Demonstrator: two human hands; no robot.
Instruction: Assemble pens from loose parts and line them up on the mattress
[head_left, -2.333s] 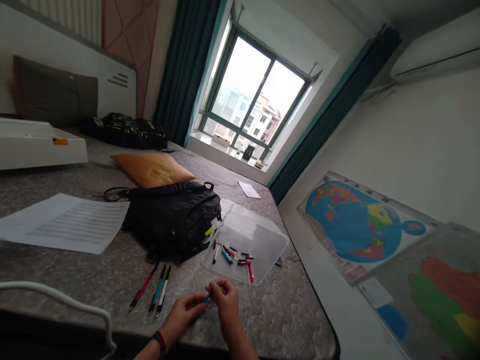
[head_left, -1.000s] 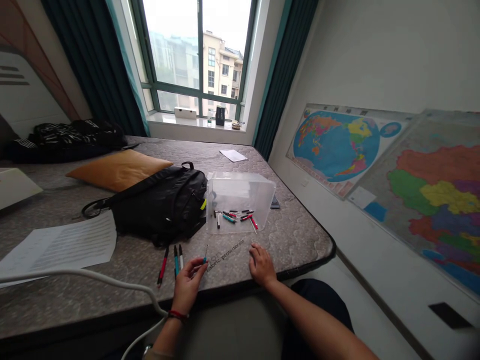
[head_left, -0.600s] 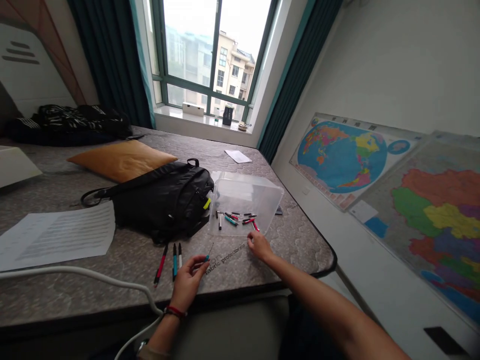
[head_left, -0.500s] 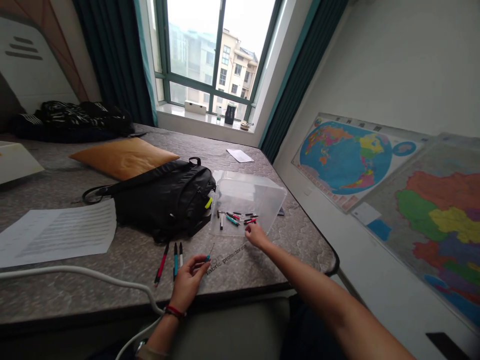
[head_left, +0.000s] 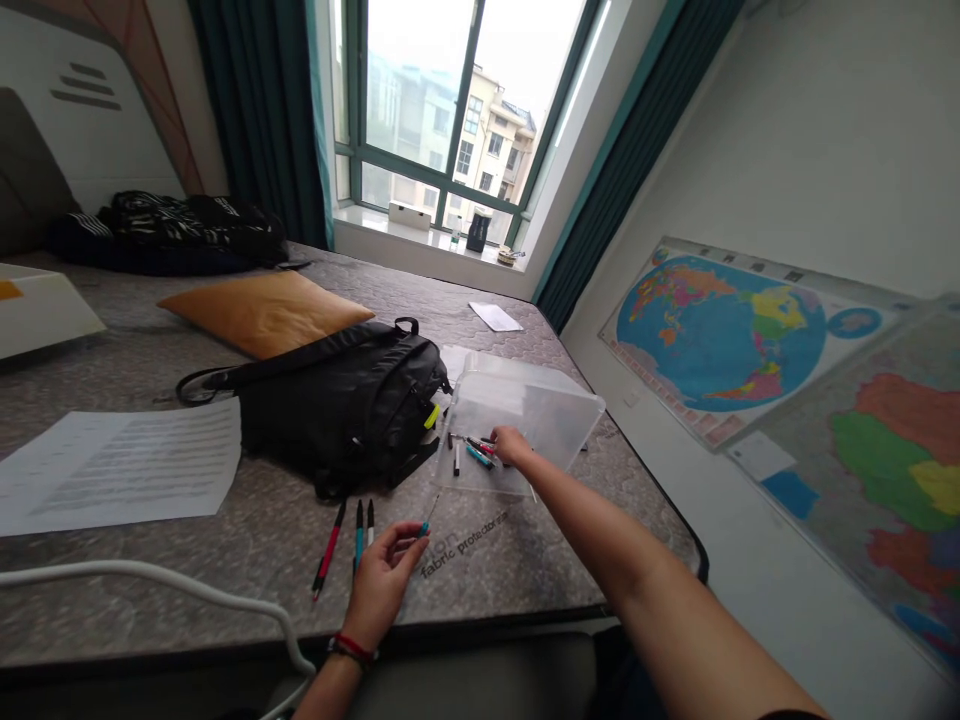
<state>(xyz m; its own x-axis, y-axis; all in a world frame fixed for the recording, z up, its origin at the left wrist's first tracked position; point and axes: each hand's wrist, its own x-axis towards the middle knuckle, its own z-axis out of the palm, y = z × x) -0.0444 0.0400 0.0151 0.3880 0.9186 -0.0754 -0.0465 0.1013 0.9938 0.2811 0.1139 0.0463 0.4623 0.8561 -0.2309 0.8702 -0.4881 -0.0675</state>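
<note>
While the left hand (head_left: 384, 580) pinches a teal pen part (head_left: 424, 529) at lower centre, seemingly to leave its thin end free, the right hand (head_left: 511, 446) reaches among loose pen pieces (head_left: 480, 456) in the clear bin (head_left: 562, 400) near centre; whether its grip holds one, I cannot tell. A red pen (head_left: 328, 552), teal pen (head_left: 359, 535) and white pen (head_left: 370, 522) lie lower left on the mattress (head_left: 562, 560), apparently set apart.

Red-and-black pen (head_left: 328, 550), black backpack (head_left: 352, 410), mottled grey-brown mattress (head_left: 262, 540)
</note>
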